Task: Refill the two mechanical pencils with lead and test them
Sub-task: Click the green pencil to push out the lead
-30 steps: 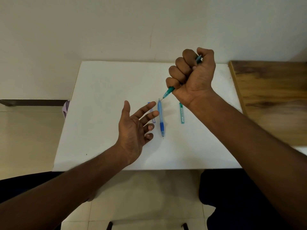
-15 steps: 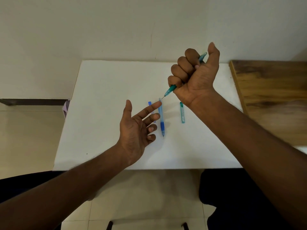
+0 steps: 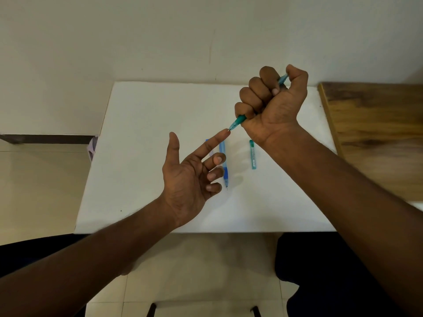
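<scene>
— Since the earlier frame, what has moved?

— Left hand [image 3: 190,177] has risen; its straight index finger now touches the tip of the teal plastic mechanical pencil [image 3: 238,121], and the right thumb has folded down onto the pencil's top.

— How is each grip?

— Right hand [image 3: 273,106] is a fist wrapped around the teal pencil, held above the white rectangular table [image 3: 142,156]. Left hand holds nothing, thumb spread, other fingers loosely bent.

— And the rest?

— Blue plastic mechanical pencil [image 3: 223,165] lies on the table, partly behind the left fingers. Slim teal lead tube [image 3: 253,154] lies to its right, apart. Another blue piece beside it is mostly hidden.
</scene>
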{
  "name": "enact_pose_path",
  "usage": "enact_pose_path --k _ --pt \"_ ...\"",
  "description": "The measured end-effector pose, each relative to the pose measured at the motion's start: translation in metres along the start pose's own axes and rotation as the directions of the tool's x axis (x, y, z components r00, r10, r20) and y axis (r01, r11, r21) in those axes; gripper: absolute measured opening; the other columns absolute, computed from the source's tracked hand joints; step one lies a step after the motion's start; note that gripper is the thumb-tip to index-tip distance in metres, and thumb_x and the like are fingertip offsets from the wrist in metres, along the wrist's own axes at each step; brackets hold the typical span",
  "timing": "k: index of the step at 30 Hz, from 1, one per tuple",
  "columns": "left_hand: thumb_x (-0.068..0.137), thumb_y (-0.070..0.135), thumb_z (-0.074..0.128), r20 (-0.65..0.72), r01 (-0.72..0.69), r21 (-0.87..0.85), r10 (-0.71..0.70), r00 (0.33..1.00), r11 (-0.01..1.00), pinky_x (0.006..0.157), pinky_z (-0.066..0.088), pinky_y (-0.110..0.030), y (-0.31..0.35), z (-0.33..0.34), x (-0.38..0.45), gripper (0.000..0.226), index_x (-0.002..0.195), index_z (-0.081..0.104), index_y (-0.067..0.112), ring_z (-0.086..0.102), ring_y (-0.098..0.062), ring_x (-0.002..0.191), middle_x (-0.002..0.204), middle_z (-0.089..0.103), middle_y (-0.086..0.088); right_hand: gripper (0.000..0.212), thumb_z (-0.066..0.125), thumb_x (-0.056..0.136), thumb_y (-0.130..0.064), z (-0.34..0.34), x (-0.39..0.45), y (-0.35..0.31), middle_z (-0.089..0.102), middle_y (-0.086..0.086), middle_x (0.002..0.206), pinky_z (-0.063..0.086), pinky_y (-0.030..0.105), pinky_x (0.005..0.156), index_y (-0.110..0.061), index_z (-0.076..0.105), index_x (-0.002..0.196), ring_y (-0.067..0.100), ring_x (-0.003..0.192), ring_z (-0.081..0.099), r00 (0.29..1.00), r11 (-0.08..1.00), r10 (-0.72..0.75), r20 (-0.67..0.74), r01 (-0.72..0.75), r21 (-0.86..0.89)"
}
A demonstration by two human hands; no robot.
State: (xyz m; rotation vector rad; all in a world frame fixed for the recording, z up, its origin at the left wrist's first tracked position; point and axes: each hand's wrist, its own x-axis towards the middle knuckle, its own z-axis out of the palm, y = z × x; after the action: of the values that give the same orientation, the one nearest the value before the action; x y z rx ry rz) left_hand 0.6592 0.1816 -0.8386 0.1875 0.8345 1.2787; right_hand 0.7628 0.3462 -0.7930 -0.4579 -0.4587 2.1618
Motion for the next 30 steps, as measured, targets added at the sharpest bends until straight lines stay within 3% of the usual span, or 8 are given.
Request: enact_pose_path --k 12,15,17,19,22,25,27,30 --pt "0.092 0.088 0.014 0.058 -0.005 -0.01 0.006 0.998 1.0 0.06 0.02 -0.029 -0.002 -0.003 0.002 0.095 0.142 0.067 0.028 0.029 -0.014 0.068 0.077 0.052 0.003 0.065 0.024 0.1 -0.059 -0.001 0.003 0.0 0.029 -0.005 0.043 0.023 0.018 0.042 -0.017 0.039 0.052 0.01 0.043 0.015 1.0 1.0 0.021 -0.003 -0.021 0.023" --pt "0.099 0.08 0.018 -0.087 -0.012 0.125 0.023 0.996 0.992 0.057 0.024 -0.027 0.004 -0.002 0.007 0.083 0.136 0.072 0.028 0.035 -0.012 0.064 0.075 0.06 0.003 0.056 0.027 0.1 -0.057 -0.001 0.005 -0.003 0.035 -0.003 0.052 0.026 0.02 0.041 -0.015 0.046 0.069 0.009 0.042 0.025 0.996 0.998 0.05 -0.071 -0.052 -0.028" --pt "0.106 0.067 0.03 -0.266 -0.006 0.359 0.108 0.958 0.933 0.056 0.029 -0.025 0.013 -0.003 0.013 0.062 0.129 0.075 0.031 0.039 -0.01 0.063 0.076 0.067 0.006 0.04 0.031 0.098 -0.042 0.0 0.008 -0.006 0.037 -0.002 0.059 0.029 0.021 0.041 -0.015 0.05 0.075 0.009 0.042 0.029 0.98 0.987 0.102 -0.172 -0.122 -0.106" --pt "0.109 0.054 0.041 -0.351 0.018 0.577 0.229 0.908 0.816 0.059 0.035 -0.024 0.023 -0.008 0.019 0.042 0.125 0.074 0.033 0.043 -0.01 0.067 0.078 0.073 0.011 0.028 0.034 0.096 -0.024 -0.003 0.01 -0.008 0.038 -0.001 0.061 0.03 0.022 0.042 -0.015 0.049 0.074 0.009 0.042 0.03 0.929 0.949 0.16 -0.334 -0.238 -0.208" --pt "0.109 0.049 0.045 -0.315 0.064 0.774 0.295 0.902 0.63 0.067 0.043 -0.027 0.042 -0.017 0.022 0.035 0.122 0.072 0.032 0.055 -0.013 0.076 0.092 0.077 0.012 0.02 0.037 0.099 -0.008 -0.009 0.007 -0.005 0.045 0.005 0.067 0.04 0.024 0.046 -0.01 0.051 0.085 0.011 0.051 0.042 0.832 0.8 0.234 -0.502 -0.458 -0.386" --pt "0.106 0.056 0.048 -0.097 0.062 0.992 0.336 0.937 0.113 0.073 0.052 -0.03 0.057 -0.026 0.021 0.033 0.119 0.068 0.034 0.067 -0.007 0.086 0.101 0.074 0.019 0.012 0.055 0.104 -0.006 -0.01 0.0 0.003 0.053 0.014 0.081 0.058 0.027 0.055 0.003 0.063 0.107 0.018 0.067 0.055 0.804 0.622 0.237 -0.545 -0.557 -0.55" --pt "0.101 0.062 0.051 0.026 0.057 0.975 0.364 0.931 -0.215 0.075 0.055 -0.033 0.066 -0.032 0.021 0.033 0.12 0.064 0.038 0.067 -0.005 0.085 0.098 0.067 0.026 0.021 0.066 0.101 -0.01 -0.014 -0.001 0.005 0.062 0.018 0.088 0.065 0.03 0.069 0.008 0.069 0.111 0.021 0.073 0.063 0.822 0.442 0.16 -0.546 -0.554 -0.705" --pt "0.099 0.064 0.054 0.073 0.07 0.928 0.363 0.929 -0.366 0.075 0.054 -0.034 0.07 -0.041 0.021 0.035 0.123 0.061 0.039 0.066 -0.006 0.087 0.101 0.065 0.027 0.025 0.074 0.097 -0.025 -0.024 -0.002 0.006 0.075 0.011 0.095 0.064 0.028 0.071 -0.002 0.075 0.106 0.017 0.078 0.071 0.882 0.026 0.028 -0.47 -0.47 -0.882"
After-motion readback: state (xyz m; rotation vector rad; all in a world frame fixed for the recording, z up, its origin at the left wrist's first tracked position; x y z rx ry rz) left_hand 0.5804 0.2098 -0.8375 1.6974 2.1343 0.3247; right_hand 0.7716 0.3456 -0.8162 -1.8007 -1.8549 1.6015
